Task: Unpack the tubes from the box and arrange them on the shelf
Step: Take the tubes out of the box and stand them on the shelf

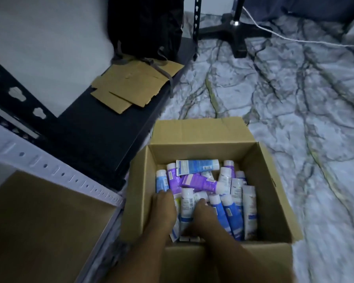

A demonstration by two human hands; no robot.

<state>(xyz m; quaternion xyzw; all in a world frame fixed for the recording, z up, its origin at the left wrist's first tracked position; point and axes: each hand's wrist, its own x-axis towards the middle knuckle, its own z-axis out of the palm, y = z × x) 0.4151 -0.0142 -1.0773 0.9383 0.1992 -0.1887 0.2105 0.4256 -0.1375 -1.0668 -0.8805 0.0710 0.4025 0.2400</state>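
Seen from above, two bare forearms reach down into an open cardboard box [194, 137] on a marble-patterned floor [294, 103]. The left hand [165, 209] lies palm down on the heap of tubes [204, 193] at the box's near left, fingers straight and together, their tips touching a light blue tube and a purple one. The right hand [201, 214] sits just beside it, nearer the middle, its fingers dipping among white tubes; whether they are curled round one cannot be told.

The box is filled with a loose pile of squeeze tubes in white, blue and purple, lying at mixed angles. Several blue ones lean side by side just right of the right hand. A purple tube [200, 182] lies slantwise across the middle, beyond both hands, and a light blue tube [197, 166] lies crosswise at the far end. The box's flaps stand open.

To the left, just beside the box, is a pale metal shelf [55, 170] with a brown board. Farther back, a dark low shelf [94, 127] holds flattened cardboard [131, 86] and a black bag [145, 25]. A black stand base [235, 31] and a white cable [294, 39] lie farthest away.
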